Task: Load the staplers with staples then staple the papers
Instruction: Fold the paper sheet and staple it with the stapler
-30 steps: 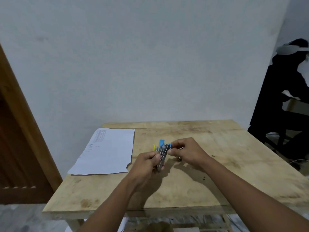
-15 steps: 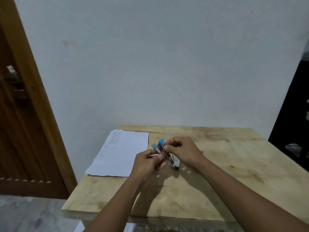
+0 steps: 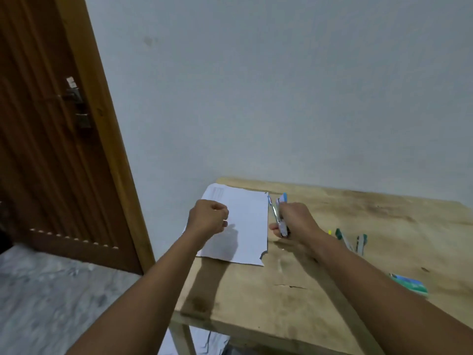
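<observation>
White papers (image 3: 245, 221) lie at the far left corner of the wooden table (image 3: 332, 290). My right hand (image 3: 298, 221) grips a blue and metal stapler (image 3: 280, 213) just right of the papers' edge, its blue tip pointing away from me. My left hand (image 3: 208, 216) hovers over the papers' left part with its fingers curled and nothing visible in it. Two green staplers (image 3: 352, 240) lie behind my right forearm. A blue-green staple box (image 3: 409, 284) lies further right.
A brown wooden door (image 3: 51, 137) with a latch stands to the left of the table. The white wall runs behind the table. Marble floor (image 3: 51, 290) shows at the lower left. Some paper lies under the table.
My left hand has let go of the blue stapler and moved left over the papers. My right hand now holds the stapler alone. The view has swung to the left.
</observation>
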{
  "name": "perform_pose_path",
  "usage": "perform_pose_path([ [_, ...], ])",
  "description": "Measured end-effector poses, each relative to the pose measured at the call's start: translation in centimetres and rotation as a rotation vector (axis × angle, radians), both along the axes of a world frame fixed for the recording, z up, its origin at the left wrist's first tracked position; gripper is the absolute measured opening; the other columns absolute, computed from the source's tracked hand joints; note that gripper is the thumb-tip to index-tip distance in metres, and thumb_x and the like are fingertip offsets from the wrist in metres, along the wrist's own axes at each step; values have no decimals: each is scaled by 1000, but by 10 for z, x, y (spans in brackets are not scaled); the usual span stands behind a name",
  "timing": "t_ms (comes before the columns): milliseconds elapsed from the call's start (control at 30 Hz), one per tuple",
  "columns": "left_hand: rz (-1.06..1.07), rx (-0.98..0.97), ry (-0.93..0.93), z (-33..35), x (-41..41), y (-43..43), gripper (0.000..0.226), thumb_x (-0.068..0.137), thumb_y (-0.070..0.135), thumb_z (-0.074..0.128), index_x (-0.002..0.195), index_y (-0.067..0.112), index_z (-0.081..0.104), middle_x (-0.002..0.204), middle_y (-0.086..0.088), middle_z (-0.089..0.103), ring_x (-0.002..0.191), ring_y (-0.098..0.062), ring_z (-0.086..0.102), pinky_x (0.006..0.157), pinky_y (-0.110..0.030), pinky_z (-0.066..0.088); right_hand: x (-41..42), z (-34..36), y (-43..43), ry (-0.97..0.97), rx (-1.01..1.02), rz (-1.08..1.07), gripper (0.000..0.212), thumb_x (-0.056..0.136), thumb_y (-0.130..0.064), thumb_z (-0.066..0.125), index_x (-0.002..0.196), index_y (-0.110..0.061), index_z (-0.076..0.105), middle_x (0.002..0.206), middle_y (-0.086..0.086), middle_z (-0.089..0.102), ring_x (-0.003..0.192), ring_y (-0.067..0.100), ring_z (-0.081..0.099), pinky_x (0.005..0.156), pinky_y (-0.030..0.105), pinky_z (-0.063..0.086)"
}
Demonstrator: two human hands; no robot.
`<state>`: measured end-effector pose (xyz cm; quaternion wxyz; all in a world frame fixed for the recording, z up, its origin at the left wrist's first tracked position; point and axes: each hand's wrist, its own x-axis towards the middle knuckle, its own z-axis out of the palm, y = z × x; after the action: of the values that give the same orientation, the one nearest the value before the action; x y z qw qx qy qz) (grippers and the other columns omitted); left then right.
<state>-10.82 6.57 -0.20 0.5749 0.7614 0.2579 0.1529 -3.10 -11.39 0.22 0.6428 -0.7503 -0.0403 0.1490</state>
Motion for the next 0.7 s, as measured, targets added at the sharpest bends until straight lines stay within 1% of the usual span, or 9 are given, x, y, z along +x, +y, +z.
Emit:
perform_pose_path([
  [67,59,245,80,-6,4,18,20,81,7,55,65,18,59,71,-6,57,66,-25,57,62,-30,46,10,-7,7,40,-53,-45,14,82,-9,57,76,-8,45,51,3,44,51,21,43,48,25,33],
  [133,103,407,171,-15,12,31,20,85,11,54,93,18,70,92,-11,65,87,-31,61,73,-32,45,23,-16,15,-16,-258,-60,19,78,-12,65,79,-11,46,64,4,46,53,20,42,51,25,32],
  [167,130,464,210,-21,18,38,29,88,14,54,113,14,68,111,-11,67,102,-31,62,81,-31,47,29,-19,20,-55,-361,-87,17,79,-12,66,82,-11,49,70,5,52,57,21,47,53,26,34],
  [200,141,503,238,-25,23,43,34,91,17,52,121,11,64,121,-12,65,107,-31,61,83,-31,47,33,-22,24,-83,-454,-122,16,80,-13,65,87,-11,52,79,7,58,64,23,54,56,27,38],
  [300,169,560,282,-37,41,55,27,94,20,49,113,6,62,117,-15,64,99,-32,61,70,-33,47,42,-27,38,-165,-686,-109,27,76,-22,68,92,-13,48,91,5,58,86,30,61,66,29,42],
  [400,205,556,317,-41,57,64,28,94,21,54,114,3,60,120,-16,63,103,-34,61,69,-33,45,54,-36,51,-216,-807,-55,34,76,-30,72,89,-17,44,80,-2,49,83,28,56,67,29,41],
  [500,223,556,340,-42,65,70,32,90,20,62,118,4,59,122,-15,62,106,-34,60,70,-31,42,64,-43,59,-239,-809,-81,32,81,-28,70,91,-17,42,75,-3,42,81,29,53,68,30,41],
  [600,236,544,312,-45,72,76,11,85,14,66,91,17,58,108,-12,65,87,-28,58,68,-33,47,73,-47,62,-233,-751,-70,29,83,-26,68,90,-18,41,78,-3,45,84,28,54,69,31,42],
  [700,198,382,201,-43,73,79,13,81,3,59,76,13,64,86,-10,69,71,-25,58,59,-27,44,80,-52,62,-191,-655,-63,26,80,-22,67,87,-16,43,85,2,54,85,29,59,72,32,47],
])
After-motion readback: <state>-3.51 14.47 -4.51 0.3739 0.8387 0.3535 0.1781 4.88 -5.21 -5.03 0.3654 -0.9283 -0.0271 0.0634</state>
